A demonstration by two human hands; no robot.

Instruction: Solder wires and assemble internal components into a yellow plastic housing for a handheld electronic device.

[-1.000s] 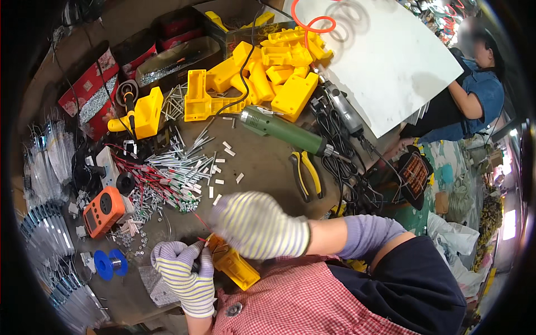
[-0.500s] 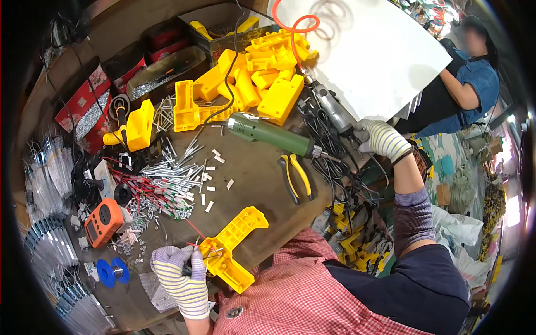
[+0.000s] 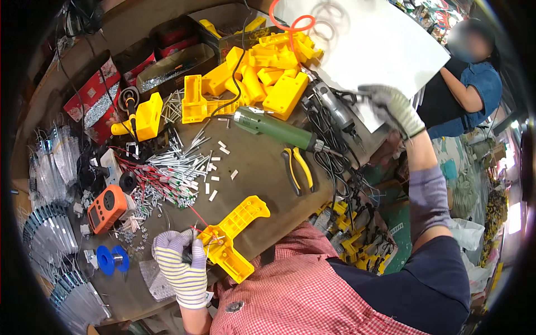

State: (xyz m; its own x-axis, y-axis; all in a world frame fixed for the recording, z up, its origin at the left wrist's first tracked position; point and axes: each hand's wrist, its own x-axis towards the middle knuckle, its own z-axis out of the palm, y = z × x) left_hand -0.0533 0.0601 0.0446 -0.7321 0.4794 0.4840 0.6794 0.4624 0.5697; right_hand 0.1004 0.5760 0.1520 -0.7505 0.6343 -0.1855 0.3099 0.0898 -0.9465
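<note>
My left hand (image 3: 184, 268), in a striped glove, is closed at the near edge of the table on the left end of a yellow plastic housing half (image 3: 237, 220). The housing is T-shaped, open side up, with ribs inside. Thin red and white wires (image 3: 214, 239) lie in it by my fingertips. My right hand (image 3: 393, 109), also gloved, is raised at the far right over the edge of a white board (image 3: 363, 50). Motion smears its fingers, and a dark cord shows beside them. Nearby lies a grey metal power screwdriver (image 3: 333, 106) on a red coiled hose.
A green electric screwdriver (image 3: 273, 128) and yellow-handled pliers (image 3: 298, 170) lie mid-table. Behind are piled yellow housings (image 3: 285, 95) and bins of small parts (image 3: 100, 106). Metal rods (image 3: 181, 164), an orange meter (image 3: 107, 209) and a blue wire spool (image 3: 111, 259) sit left. A person (image 3: 469, 89) is at far right.
My right hand has moved up and away from the tip of the grey screwdriver. My left hand stays on the yellow housing half, and the whole view has shifted slightly.
</note>
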